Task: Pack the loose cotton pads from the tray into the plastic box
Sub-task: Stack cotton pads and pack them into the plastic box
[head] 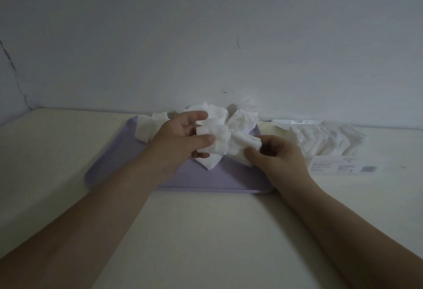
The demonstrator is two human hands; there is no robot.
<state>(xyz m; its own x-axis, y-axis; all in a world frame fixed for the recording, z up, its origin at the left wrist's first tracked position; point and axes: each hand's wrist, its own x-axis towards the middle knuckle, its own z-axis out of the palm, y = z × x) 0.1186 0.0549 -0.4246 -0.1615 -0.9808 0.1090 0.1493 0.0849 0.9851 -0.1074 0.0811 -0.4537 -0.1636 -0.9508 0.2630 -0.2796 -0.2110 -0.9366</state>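
Nearest me is the pale table [206, 231], running away toward 12 o'clock. On it lies the lilac tray [109, 167], with loose cotton pads [219, 133] heaped along its far side from 10 to 1 o'clock. My left hand [180, 138] has its fingers curled round a bunch of these pads, raised over the tray. My right hand [277, 153] pinches the same bunch from 3 o'clock. The plastic box [332, 142] sits at the tray's 3 o'clock, just beside it, holding a row of pads on edge.
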